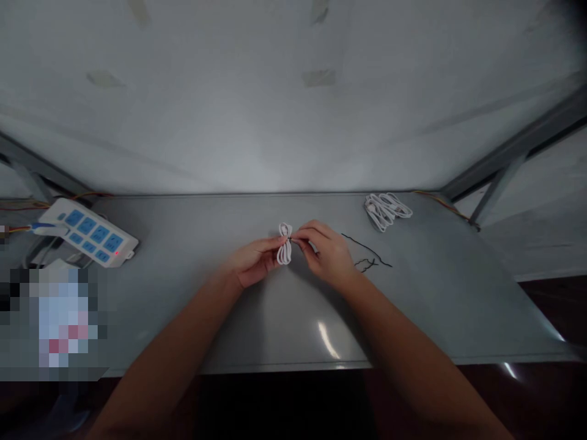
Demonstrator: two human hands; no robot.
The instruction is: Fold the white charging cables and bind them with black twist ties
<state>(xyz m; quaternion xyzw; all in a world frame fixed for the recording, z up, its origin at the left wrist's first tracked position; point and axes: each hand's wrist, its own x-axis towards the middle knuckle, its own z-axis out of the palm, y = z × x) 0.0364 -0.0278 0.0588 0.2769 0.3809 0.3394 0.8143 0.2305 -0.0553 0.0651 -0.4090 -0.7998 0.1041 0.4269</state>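
A coiled white cable (284, 253) stands upright above the middle of the grey table (293, 318), pinched in at its waist by a dark tie. My left hand (257, 260) holds the bundle from the left, with the thumb at its waist. From the right, my right hand (323, 249) has its thumb and forefinger pressed together at the dark tie, close against the coil. Several thin black ties (373, 252) lie on the table just right of my right hand.
More coiled white cables (387, 211) lie at the back right. A white power strip (92, 232) with blue sockets and a plug sits at the back left. A blurred-out patch (64, 318) covers the left front. A wall rises behind the table.
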